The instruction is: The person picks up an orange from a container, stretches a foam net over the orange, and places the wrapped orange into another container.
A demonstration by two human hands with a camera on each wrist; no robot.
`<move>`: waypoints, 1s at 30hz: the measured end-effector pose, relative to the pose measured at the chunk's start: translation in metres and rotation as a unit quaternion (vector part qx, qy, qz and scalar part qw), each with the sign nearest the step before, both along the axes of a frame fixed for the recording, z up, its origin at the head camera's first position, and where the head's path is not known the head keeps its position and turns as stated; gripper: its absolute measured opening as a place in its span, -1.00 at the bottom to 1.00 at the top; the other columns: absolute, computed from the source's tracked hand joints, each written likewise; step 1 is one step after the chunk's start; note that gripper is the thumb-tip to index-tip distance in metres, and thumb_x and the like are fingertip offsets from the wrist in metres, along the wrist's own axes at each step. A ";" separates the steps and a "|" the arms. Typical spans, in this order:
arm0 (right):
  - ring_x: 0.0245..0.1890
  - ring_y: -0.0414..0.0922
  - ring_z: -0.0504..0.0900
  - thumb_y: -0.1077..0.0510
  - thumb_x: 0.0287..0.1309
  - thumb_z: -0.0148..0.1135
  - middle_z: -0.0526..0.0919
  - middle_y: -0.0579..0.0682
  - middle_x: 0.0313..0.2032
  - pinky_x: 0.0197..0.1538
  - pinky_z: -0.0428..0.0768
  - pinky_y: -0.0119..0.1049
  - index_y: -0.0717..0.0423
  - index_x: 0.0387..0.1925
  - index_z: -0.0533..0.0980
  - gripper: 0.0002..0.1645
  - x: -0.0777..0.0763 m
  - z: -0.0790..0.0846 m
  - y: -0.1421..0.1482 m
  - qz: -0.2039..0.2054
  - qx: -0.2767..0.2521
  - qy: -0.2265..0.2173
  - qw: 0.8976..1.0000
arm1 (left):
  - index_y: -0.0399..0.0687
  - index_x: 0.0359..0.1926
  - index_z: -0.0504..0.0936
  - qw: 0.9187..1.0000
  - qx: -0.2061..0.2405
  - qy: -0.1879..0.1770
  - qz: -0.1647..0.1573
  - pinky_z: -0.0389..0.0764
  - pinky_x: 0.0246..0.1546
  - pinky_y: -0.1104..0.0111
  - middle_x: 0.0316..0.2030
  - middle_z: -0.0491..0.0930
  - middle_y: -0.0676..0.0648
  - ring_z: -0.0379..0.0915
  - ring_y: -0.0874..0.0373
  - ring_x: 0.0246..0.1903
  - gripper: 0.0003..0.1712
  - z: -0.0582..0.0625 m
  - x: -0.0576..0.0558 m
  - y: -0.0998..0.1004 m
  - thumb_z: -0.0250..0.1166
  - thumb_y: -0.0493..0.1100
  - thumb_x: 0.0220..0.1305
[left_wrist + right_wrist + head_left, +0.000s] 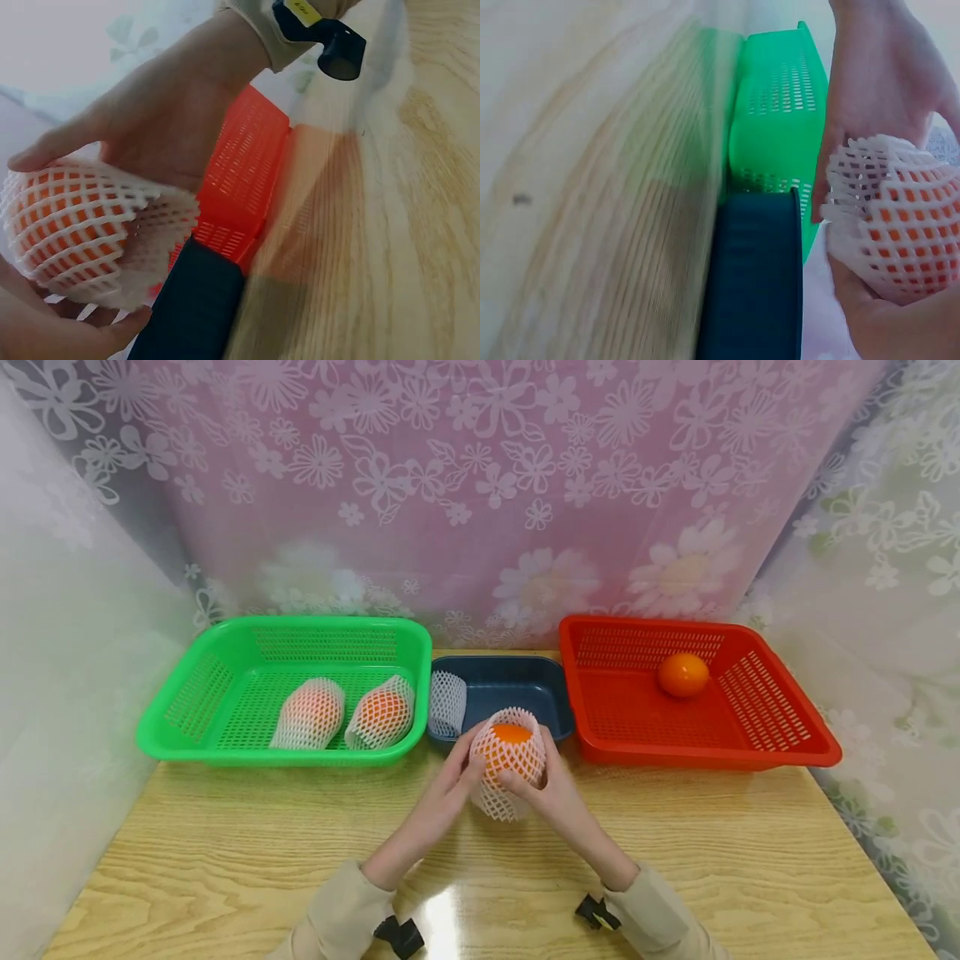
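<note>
An orange (512, 734) sits inside a white foam net sleeve (501, 802), held in the air between both hands in front of the dark blue tray. My left hand (459, 774) grips the sleeved fruit from the left, thumb on the near side. From the right, my right hand (550, 782) holds it, its thumb pressed on the mesh. The orange's top shows through the sleeve's upper opening. In the left wrist view, the loose end of the net (165, 232) hangs past the fruit. The right wrist view shows the orange (915, 236) covered by mesh.
A green basket (285, 758) at the left contains two net-wrapped fruits (382, 714). The dark blue tray (510, 681) in the middle has a spare foam net (447, 703) at its left end. A bare orange (683, 675) lies in the red basket (712, 756) at the right.
</note>
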State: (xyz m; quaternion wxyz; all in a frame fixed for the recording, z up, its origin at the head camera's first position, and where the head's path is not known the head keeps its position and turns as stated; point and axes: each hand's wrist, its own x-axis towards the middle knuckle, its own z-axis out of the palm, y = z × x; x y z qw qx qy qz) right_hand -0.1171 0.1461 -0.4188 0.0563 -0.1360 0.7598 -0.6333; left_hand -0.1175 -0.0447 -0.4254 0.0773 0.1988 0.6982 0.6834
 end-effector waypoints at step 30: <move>0.19 0.02 0.38 0.05 0.46 0.09 0.37 0.09 0.25 0.20 0.51 -0.23 0.03 0.35 0.25 -0.47 0.010 0.003 -0.011 0.026 -0.045 -0.054 0.997 | 0.13 0.54 0.10 0.996 -0.075 0.026 -0.028 0.54 0.15 0.18 0.40 0.26 -0.07 0.37 0.00 0.24 -0.07 -0.001 0.002 -0.003 0.42 -0.04 0.30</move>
